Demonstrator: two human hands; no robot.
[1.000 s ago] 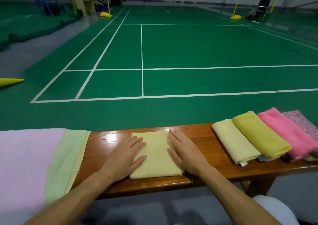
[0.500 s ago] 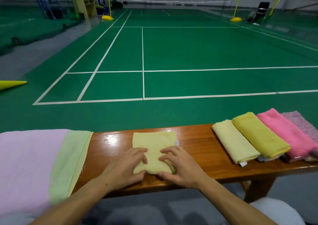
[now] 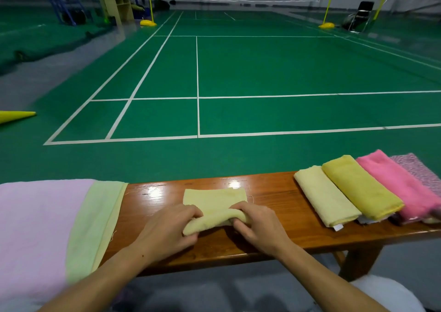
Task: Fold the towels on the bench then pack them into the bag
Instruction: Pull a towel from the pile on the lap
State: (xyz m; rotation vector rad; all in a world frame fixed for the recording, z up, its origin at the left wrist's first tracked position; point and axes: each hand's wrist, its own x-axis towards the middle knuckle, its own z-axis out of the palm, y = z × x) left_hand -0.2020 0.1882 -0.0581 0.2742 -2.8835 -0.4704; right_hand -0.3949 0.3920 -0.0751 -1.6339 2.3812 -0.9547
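Note:
A pale yellow towel [image 3: 214, 200] lies in the middle of the wooden bench [image 3: 281, 206], its near edge lifted and rolled toward the far edge. My left hand [image 3: 167, 228] pinches the near left corner and my right hand [image 3: 256, 224] pinches the near right corner. Folded towels lie side by side at the right end: a pale yellow one [image 3: 325, 198], a mustard one [image 3: 360, 187], a pink one [image 3: 396, 182] and a speckled one [image 3: 420, 171]. At the left end spread flat a pink towel [image 3: 35, 228] and a light green towel [image 3: 95, 221]. No bag is in view.
A green badminton court floor [image 3: 238, 73] stretches beyond the bench. A yellow cone [image 3: 14, 116] lies on the floor at the left. A white object [image 3: 391, 292] sits low at the bottom right under the bench's right leg [image 3: 358, 261].
Both hands slid from flat on the towel to its near edge, gripped the corners and lifted that edge up and forward, so the towel is shorter.

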